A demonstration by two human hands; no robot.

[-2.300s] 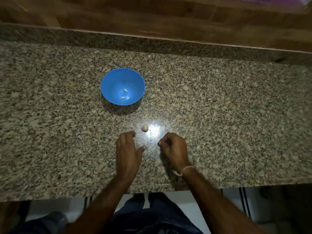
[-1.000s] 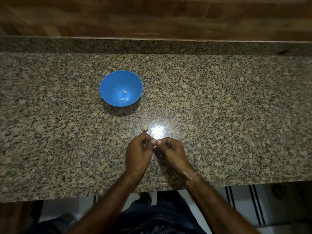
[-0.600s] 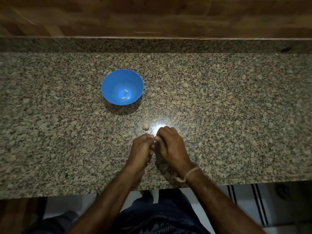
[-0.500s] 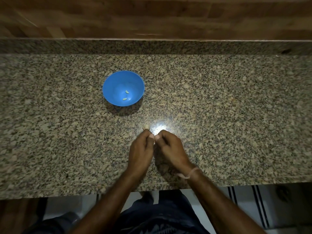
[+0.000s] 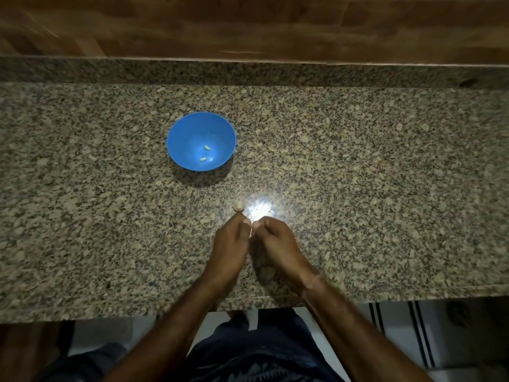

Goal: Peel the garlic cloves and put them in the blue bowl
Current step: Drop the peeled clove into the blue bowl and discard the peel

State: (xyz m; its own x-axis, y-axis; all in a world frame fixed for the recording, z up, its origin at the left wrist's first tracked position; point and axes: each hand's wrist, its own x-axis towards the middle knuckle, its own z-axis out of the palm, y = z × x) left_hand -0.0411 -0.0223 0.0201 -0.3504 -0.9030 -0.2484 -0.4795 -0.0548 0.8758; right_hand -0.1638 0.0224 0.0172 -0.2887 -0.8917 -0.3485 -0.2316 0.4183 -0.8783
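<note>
The blue bowl (image 5: 190, 136) stands on the granite counter, left of centre, with two peeled garlic cloves (image 5: 207, 147) inside. A small piece of garlic (image 5: 238, 206) lies on the counter just beyond my fingertips. My left hand (image 5: 230, 244) and my right hand (image 5: 276, 242) meet near the counter's front, fingertips together, pinching a small garlic clove (image 5: 251, 231) between them. The clove is almost entirely hidden by my fingers.
The granite counter (image 5: 358, 175) runs the full width, with a raised granite strip and a wooden wall (image 5: 248, 23) behind. A bright light reflection (image 5: 259, 212) sits beside the loose garlic. The counter's front edge is just behind my wrists.
My left hand went from lying spread on the counter to joining the right hand. Both now pinch the clove together, with small shifts of the fingers.
</note>
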